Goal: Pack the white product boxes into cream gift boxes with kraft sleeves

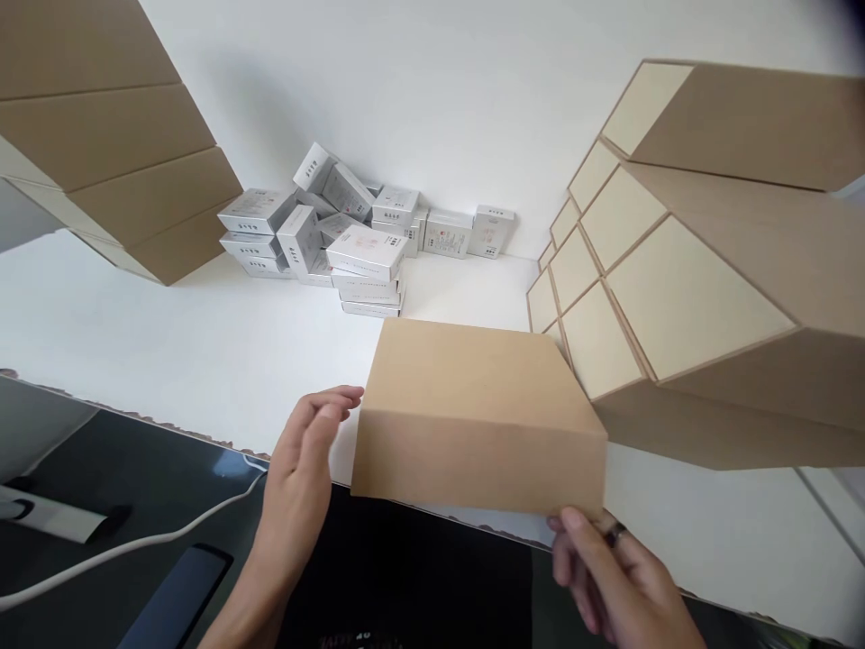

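Note:
A plain brown cardboard box (473, 379) lies near the front edge of the white table, its long side facing me. My right hand (608, 559) pinches its lower right front corner, the thumb on the near face and the other fingers beneath; a dark ring shows on one finger. At the box's left side, my left hand (307, 451) is open, fingers loosely bent and fingertips close to the edge. Whether they touch it I cannot tell. Behind the box, several small white printed boxes (368, 252) are stacked, with others in a loose pile.
Stacked brown boxes with pale ends (696, 297) rise at the right, close to the held box. More brown cardboard boxes (135, 162) stand at the left. A white cable (155, 541) and a dark blue flat object (179, 595) lie below the table's rough front edge.

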Available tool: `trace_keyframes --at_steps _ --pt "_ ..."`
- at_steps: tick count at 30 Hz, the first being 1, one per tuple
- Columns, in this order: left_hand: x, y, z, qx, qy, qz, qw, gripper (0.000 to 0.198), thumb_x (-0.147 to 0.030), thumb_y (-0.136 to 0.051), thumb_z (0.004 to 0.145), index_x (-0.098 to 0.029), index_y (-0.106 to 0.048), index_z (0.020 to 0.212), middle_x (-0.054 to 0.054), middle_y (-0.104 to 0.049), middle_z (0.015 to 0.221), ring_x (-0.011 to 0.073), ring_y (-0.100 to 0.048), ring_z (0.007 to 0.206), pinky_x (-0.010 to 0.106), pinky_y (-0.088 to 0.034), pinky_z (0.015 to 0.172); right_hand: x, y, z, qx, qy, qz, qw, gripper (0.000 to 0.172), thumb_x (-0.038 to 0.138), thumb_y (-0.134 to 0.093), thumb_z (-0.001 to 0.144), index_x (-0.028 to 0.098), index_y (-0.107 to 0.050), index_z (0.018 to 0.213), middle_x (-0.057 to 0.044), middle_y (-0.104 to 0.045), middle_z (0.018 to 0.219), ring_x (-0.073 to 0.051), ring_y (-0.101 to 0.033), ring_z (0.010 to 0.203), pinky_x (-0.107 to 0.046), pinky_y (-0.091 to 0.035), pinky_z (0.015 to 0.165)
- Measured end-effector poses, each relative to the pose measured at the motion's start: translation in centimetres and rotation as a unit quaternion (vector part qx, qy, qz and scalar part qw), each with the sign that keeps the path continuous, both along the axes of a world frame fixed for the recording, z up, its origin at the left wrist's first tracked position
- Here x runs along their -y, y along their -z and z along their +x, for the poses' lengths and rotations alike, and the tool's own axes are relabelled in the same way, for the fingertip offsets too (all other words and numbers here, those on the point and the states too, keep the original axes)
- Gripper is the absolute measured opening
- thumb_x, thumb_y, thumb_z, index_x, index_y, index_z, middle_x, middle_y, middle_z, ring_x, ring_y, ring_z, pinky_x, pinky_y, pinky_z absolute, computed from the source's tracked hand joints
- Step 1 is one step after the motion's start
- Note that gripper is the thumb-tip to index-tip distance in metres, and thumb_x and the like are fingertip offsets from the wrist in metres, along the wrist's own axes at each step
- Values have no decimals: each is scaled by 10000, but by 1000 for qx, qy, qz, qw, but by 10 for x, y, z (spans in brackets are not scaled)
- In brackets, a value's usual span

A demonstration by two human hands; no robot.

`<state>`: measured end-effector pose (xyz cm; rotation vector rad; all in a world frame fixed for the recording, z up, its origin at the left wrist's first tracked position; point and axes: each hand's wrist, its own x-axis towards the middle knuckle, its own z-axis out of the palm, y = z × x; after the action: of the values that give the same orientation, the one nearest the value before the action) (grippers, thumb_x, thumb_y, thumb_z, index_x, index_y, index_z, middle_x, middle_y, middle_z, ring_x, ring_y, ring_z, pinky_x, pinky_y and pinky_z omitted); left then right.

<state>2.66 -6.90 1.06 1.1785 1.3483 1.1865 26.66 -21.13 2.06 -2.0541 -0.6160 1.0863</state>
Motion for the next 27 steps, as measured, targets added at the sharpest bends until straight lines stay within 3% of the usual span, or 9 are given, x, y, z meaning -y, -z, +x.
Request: trace_keyframes --at_steps 3,7,10,13,17,20,23,25,27 --pt "-1 1 0 -79 66 -31 994 415 -574 -591 912 -284 -523 1202 60 -549 1410 283 -552 1275 451 -463 1048 -6 -1 -2 145 -18 -54 988 476 711 -521 851 243 -589 795 24 -562 589 -135 -444 486 -272 -378 549" --pt "-9 -5 2 -156 168 -45 972 638 -611 -640 871 -308 -368 1362 92 -466 1492 308 -457 1391 450 -488 1036 -17 -4 -2 267 -80 -97 956 482 727 -457 862 263 -504 741 18 -588 598 -183 -558 570 -288 -401 590" --pt "-17 -9 -1 -189 212 -28 958 789 -610 -722 803 -349 -294 1412 75 -406 1542 315 -404 1434 440 -485 1056 -23 0 5 304 -131 -141 933 540 784 -388 853 268 -496 732 3 -617 636 -200 -578 565 -301 -403 551" --pt "-27 -12 -6 -216 257 -18 942 920 -561 -780 763 -390 -191 1450 63 -374 1562 318 -419 1420 450 -478 1069 -28 5 14 344 -141 -127 920 554 801 -375 842 270 -502 750 -11 -643 692 -209 -585 568 -320 -418 547" --pt "-37 -17 -8 -280 310 2 909 895 -469 -758 806 -405 -163 1472 66 -441 1495 331 -488 1344 487 -466 1063 -35 9 20 361 -124 -93 920 547 791 -367 843 268 -494 743 -19 -635 679 -214 -577 563 -347 -437 571" --pt "-40 -19 -10 -291 312 0 904 874 -471 -745 819 -414 -163 1468 68 -456 1477 334 -516 1309 508 -483 1040 -39 10 21 343 -125 -82 927 548 780 -393 827 257 -537 754 -60 -677 792 -237 -624 646 -377 -472 621" --pt "-42 -17 -10 -278 318 10 906 922 -496 -763 800 -405 -141 1475 79 -403 1528 336 -467 1371 519 -467 1087 -41 10 18 336 -83 -29 938 610 752 -456 821 213 -635 1044 -138 -689 1066 -311 -676 927 -417 -527 746" --pt "-45 -15 -8 -268 325 43 906 1059 -505 -799 759 -395 -59 1508 93 -239 1632 349 -325 1481 526 -400 1166 -42 8 11 306 -46 4 951 754 735 -502 820 198 -524 1350 -168 -648 1229 -352 -633 1136 -456 -540 850" --pt "-47 -14 -6 -266 327 68 904 1157 -497 -812 742 -391 30 1530 92 -58 1686 369 -210 1532 547 -341 1208 -43 4 1 244 -27 33 969 836 720 -528 829 233 -372 1491 -153 -614 1334 -355 -559 1281 -500 -507 974"
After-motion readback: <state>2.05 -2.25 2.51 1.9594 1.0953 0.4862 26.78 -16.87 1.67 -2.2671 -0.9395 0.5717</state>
